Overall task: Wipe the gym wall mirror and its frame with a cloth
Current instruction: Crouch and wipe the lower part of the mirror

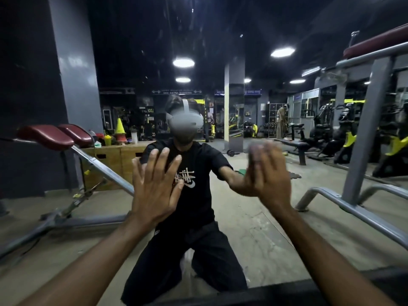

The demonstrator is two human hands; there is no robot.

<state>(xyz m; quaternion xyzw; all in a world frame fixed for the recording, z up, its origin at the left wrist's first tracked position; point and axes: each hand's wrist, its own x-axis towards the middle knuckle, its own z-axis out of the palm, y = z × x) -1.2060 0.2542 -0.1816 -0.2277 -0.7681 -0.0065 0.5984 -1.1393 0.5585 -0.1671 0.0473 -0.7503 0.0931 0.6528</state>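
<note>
The mirror (242, 40) stands directly ahead and takes up nearly the whole view. A dark band, taken to be its frame (287, 291), runs along the lower edge. Both arms are raised towards the glass.

The left hand (154, 188) is held fully open against the mirror. Its fingers (164, 155) are straight, spread apart and pointing upward, and nothing is gripped in it.

The right hand (273, 177) is also laid flat on the glass, with its fingers (268, 151) straight and kept close together. It is smeared by motion blur. Its mirrored twin (240, 184) meets it palm to palm, so contact with the surface is shown. Whether a cloth lies between this palm and the glass cannot be told, as the fingertip area is too blurred. No curl of the fingers round anything is seen.

Between the two hands the kneeling reflection (189, 195) of the person is seen, in a black printed shirt and dark trousers. A small green patch (241, 171) lies on the floor (254, 228) beside the reflected forearm; what it is cannot be made out. An inclined bench with maroon pads (55, 135) is seen at the left, and a grey steel rack (364, 133) at the right.
</note>
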